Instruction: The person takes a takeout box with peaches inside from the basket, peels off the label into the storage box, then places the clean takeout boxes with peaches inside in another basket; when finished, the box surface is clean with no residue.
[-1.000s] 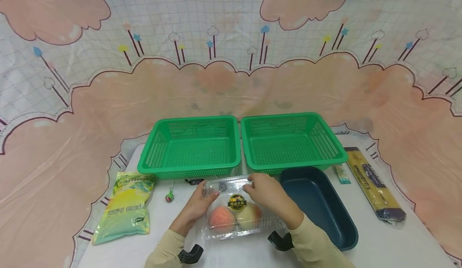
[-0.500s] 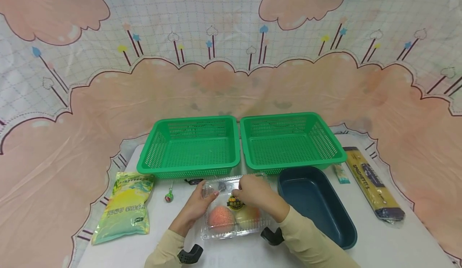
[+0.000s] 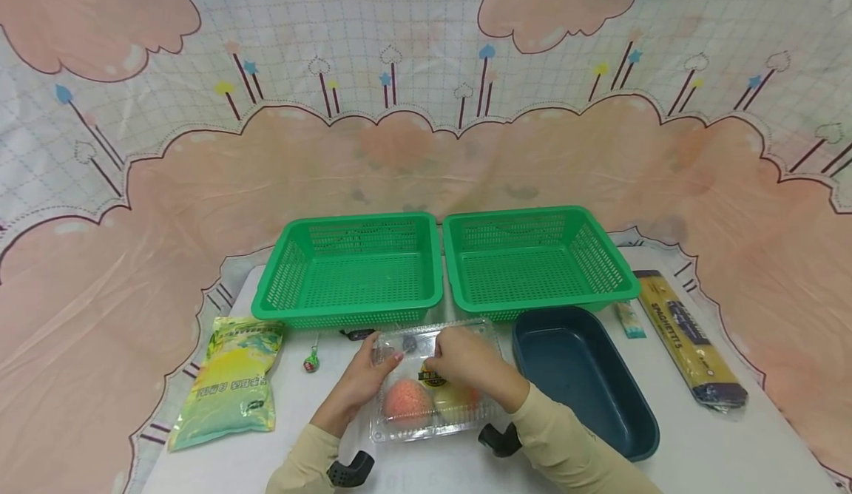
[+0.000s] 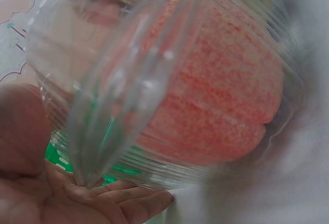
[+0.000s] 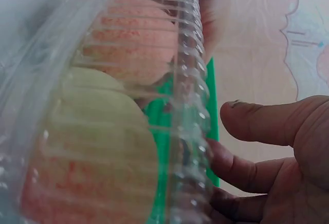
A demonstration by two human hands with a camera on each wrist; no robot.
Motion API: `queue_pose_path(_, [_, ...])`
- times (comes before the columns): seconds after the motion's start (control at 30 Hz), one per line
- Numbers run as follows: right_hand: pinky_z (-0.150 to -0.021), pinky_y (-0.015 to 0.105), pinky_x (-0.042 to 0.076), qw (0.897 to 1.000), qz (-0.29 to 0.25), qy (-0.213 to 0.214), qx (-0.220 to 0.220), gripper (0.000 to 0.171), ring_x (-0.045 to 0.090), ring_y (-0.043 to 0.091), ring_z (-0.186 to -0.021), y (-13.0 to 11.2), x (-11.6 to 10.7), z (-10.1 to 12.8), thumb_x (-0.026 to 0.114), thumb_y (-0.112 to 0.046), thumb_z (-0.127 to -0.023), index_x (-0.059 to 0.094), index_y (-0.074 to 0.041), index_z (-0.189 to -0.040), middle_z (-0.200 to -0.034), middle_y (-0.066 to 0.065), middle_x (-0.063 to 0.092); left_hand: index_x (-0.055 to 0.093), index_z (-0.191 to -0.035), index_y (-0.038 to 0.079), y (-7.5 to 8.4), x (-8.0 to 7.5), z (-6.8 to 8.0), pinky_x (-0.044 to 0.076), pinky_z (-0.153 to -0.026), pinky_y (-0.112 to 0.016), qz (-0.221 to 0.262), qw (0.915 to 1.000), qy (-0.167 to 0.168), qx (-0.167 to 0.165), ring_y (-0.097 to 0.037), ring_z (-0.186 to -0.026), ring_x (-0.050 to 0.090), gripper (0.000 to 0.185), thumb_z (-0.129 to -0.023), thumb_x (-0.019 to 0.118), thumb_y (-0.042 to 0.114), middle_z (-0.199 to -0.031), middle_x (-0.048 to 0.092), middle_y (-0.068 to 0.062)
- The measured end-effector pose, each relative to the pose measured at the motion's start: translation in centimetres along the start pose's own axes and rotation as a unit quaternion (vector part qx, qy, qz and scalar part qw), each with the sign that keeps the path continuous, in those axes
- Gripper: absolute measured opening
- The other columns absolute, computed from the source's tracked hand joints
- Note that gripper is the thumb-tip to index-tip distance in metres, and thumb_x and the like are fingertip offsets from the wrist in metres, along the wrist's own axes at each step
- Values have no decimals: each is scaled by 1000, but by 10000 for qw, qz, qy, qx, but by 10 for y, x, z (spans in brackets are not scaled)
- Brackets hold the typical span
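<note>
A clear plastic fruit box lies on the white table in the head view. Through its lid show a pink peach and a yellow-green, red-blushed fruit. My left hand grips the box's left side, its thumb on top; in the left wrist view its fingers reach along the wall. My right hand is over the lid, partly hiding the black-and-gold label. In the right wrist view its fingers meet the lid, the thumb standing apart.
Two green baskets stand behind the box. A dark blue tray is at its right, with a small packet and a spaghetti pack beyond. A yellow-green bag and a lollipop lie left.
My right hand has moved from the box's upper right edge leftward and inward over the lid, now covering part of the label. My left hand keeps its grip.
</note>
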State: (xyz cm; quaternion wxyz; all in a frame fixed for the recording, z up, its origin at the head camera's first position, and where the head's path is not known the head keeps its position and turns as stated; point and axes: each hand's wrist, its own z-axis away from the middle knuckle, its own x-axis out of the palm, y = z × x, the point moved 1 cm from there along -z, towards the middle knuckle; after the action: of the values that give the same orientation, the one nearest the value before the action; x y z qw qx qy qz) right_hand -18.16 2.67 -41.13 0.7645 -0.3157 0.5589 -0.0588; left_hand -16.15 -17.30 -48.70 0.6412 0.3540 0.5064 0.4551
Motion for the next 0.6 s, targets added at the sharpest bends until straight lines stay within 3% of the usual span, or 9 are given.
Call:
queue_pose_path(0.17, [-55, 27, 42, 10000, 73, 5, 35, 22, 52, 14, -63, 1, 4, -1, 80, -16, -89, 61, -11, -77, -71, -1, 58, 24, -161, -6, 0, 0, 1, 21, -121, -74, -7, 10000, 8, -4, -59, -152, 20, 73, -106, 62, 23, -162, 28, -40])
queue_pose_path(0.4, [-48, 24, 35, 9995, 198, 93, -229, 33, 43, 12, -53, 3, 11, -3, 70, 1, -87, 55, -12, -61, -59, -3, 49, 23, -161, -6, 1, 0, 1, 20, -120, -75, -1, 10000, 24, -37, -60, -152, 19, 74, -106, 62, 24, -162, 27, -40])
queue_pose_path(0.6, [-50, 23, 37, 9992, -83, 290, -254, 32, 44, 11, -57, 8, 13, -3, 64, 4, -88, 53, -13, -65, -63, -2, 50, 24, -161, -6, 0, 1, 1, 21, -120, -76, 26, 10000, 0, -22, -60, -152, 19, 74, -106, 62, 25, -162, 26, -40])
